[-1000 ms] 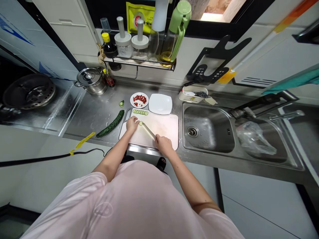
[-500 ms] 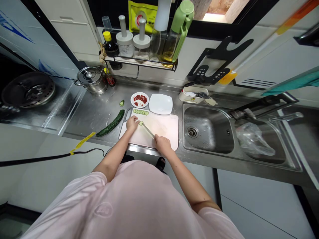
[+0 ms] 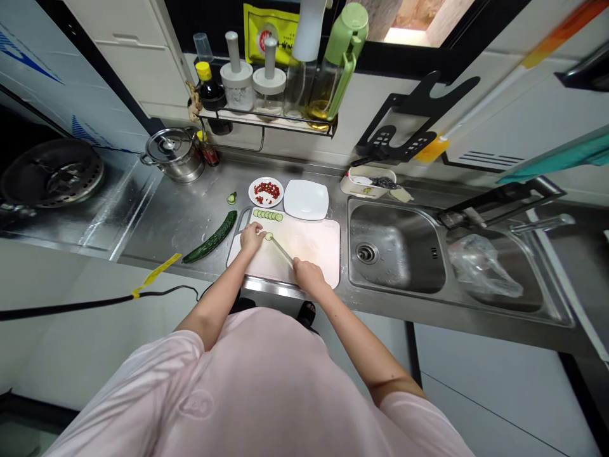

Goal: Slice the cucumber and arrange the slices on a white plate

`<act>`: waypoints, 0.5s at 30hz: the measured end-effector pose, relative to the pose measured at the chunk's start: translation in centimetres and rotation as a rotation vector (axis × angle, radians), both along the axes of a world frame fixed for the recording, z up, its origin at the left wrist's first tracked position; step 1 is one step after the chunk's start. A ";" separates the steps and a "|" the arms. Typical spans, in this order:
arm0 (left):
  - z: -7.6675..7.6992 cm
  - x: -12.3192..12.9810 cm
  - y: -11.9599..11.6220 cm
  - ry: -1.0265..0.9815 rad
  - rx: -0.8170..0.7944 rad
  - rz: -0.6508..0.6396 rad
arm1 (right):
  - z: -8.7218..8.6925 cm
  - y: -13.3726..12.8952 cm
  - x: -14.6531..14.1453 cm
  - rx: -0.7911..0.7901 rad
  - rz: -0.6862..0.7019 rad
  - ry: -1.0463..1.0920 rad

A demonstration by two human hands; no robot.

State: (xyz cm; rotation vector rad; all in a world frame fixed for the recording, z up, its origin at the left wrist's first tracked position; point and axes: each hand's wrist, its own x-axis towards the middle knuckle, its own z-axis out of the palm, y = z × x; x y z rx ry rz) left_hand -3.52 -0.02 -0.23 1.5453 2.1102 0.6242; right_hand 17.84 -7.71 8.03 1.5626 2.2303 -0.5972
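My right hand [image 3: 309, 277] is closed round the handle of a knife [image 3: 282, 250], whose blade slants up and left over the pale cutting board [image 3: 320, 244]. A round cucumber slice [image 3: 269, 236] lies at the blade's far end. Just left of that slice is my left hand [image 3: 251, 240], its fingers curled in; whatever they hold, if anything, is too small to make out. Overlapping cucumber slices [image 3: 268, 215] form a row along the board's top edge. A long piece of cucumber [image 3: 212, 238] rests on the counter left of the board.
Behind the board are a plate of chopped red pieces [image 3: 266, 192] and a white square dish [image 3: 306, 199]. A cucumber end [image 3: 231, 198] lies nearby. The sink [image 3: 399, 247] is to the right, a lidded pot [image 3: 174, 154] to the back left. Above hangs a condiment rack [image 3: 266, 122].
The view shifts very slightly. Both hands, the knife and the slice at its tip stay practically where they were on the board.
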 end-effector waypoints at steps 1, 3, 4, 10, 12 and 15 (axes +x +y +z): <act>0.0 0.0 0.0 0.002 0.000 0.000 | -0.1 0.1 -0.1 -0.002 0.000 0.001; 0.0 0.0 0.0 0.004 -0.002 0.001 | -0.1 0.4 -0.3 -0.008 -0.002 0.002; 0.0 0.0 0.0 0.005 -0.003 0.003 | -0.2 0.6 -0.4 -0.009 -0.002 0.004; -0.1 -0.1 0.1 0.004 -0.002 0.001 | 0.1 1.4 -1.1 -0.027 -0.007 -0.013; 0.1 0.0 0.0 0.003 -0.008 -0.001 | 0.2 1.4 -1.2 -0.041 -0.010 -0.018; 0.3 0.0 0.0 0.002 -0.016 -0.001 | 0.3 1.5 -1.2 -0.047 -0.008 -0.012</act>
